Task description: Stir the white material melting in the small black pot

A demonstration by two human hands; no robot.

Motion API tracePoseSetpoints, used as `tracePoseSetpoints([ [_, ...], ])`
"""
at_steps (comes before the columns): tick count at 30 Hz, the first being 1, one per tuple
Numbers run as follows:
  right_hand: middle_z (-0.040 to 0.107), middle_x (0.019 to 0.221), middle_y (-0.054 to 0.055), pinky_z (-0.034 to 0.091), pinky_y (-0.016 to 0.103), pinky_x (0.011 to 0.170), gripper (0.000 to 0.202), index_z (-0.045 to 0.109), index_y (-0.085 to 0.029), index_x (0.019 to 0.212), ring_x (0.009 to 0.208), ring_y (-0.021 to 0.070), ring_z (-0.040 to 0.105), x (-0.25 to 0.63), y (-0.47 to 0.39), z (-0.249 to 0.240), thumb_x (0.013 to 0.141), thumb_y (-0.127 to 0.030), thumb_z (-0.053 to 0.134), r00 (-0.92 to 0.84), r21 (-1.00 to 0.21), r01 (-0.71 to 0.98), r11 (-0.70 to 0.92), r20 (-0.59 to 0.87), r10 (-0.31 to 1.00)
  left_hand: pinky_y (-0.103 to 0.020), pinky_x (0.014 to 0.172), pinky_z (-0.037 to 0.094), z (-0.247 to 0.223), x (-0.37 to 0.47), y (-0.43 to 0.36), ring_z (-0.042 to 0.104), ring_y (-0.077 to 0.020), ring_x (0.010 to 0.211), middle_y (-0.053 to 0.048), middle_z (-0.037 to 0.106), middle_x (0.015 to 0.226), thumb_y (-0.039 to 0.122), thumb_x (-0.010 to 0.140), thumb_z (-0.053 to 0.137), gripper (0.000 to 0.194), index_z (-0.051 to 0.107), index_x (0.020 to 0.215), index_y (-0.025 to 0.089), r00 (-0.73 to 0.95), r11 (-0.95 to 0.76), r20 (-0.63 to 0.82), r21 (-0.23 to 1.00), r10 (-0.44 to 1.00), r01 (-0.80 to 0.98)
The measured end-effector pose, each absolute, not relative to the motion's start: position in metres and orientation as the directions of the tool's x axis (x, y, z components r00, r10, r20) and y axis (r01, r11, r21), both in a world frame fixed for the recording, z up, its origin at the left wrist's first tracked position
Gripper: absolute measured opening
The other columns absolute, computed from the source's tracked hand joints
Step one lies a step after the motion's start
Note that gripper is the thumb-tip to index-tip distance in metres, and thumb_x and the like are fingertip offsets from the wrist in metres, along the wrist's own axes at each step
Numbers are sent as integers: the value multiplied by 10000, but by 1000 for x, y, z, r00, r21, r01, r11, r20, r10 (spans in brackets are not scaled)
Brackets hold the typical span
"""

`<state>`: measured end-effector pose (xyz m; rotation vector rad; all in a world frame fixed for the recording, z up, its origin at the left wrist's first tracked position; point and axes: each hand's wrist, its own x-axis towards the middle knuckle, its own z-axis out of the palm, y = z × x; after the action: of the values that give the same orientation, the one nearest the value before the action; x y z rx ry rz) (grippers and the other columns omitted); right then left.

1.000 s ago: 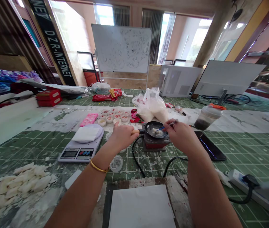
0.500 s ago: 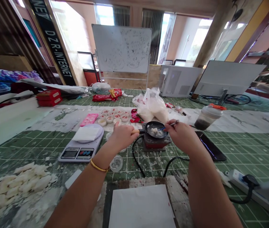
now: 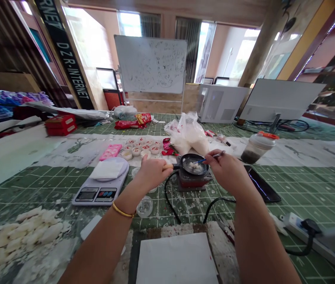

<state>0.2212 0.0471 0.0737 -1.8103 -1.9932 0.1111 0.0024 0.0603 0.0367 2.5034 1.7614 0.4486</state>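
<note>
My left hand (image 3: 153,172) is closed round the wooden handle of a small black frying pan (image 3: 185,170), which sits over a little electric hot plate (image 3: 192,182). White lumps (image 3: 195,165) and some cloudy liquid lie in the pan. Between the fingers of my right hand (image 3: 225,167) is a thin stirring tool with a blue end (image 3: 201,160); its tip reaches into the pan. Just behind the pan stands a plastic bag of white material (image 3: 189,136). To its left are several small cups with red bits on top (image 3: 145,146).
A kitchen scale (image 3: 103,183) with white paper stands at left, near a heap of white flakes (image 3: 28,232). Black cables (image 3: 170,201) run before the hot plate. A phone (image 3: 262,183), a lidded shaker cup (image 3: 257,148) and a power strip (image 3: 309,232) are at right.
The white lumps in the pan have shifted and look smaller. My right hand has moved the stirring tool slightly within the pan. The camera view has tilted up a little.
</note>
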Motion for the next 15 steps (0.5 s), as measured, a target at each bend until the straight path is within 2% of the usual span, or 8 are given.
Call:
tracePoseSetpoints([
  [3, 680, 833, 61, 338, 277, 674, 284, 619, -196, 884, 834, 208, 595, 220, 47, 73, 872, -331, 369, -60, -362, 920, 148, 244, 968, -591, 1009, 201, 35, 2, 61, 581, -168, 704, -14, 652, 690, 359, 849, 365, 338, 578, 653, 183, 325, -365, 215, 183, 921, 913],
  [6, 678, 845, 58, 337, 280, 676, 317, 627, -200, 906, 834, 209, 593, 216, 44, 73, 881, -357, 353, -42, -373, 914, 157, 298, 954, -595, 1005, 203, 34, 2, 60, 582, -174, 709, -18, 646, 686, 370, 849, 369, 347, 570, 640, 180, 335, -374, 225, 166, 915, 912],
  [9, 678, 827, 52, 339, 275, 665, 295, 626, -202, 899, 794, 199, 594, 214, 42, 75, 878, -338, 365, -65, -381, 910, 162, 255, 965, -594, 1006, 204, 34, 2, 60, 586, -178, 719, -24, 651, 696, 372, 847, 373, 343, 580, 647, 185, 333, -373, 226, 165, 915, 913],
  [15, 678, 856, 68, 344, 276, 666, 333, 640, -199, 908, 833, 211, 591, 217, 41, 78, 884, -358, 347, -18, -335, 935, 116, 284, 959, -602, 1008, 195, 35, 3, 61, 589, -179, 714, -25, 656, 700, 370, 841, 384, 333, 585, 655, 181, 335, -373, 224, 163, 915, 913],
])
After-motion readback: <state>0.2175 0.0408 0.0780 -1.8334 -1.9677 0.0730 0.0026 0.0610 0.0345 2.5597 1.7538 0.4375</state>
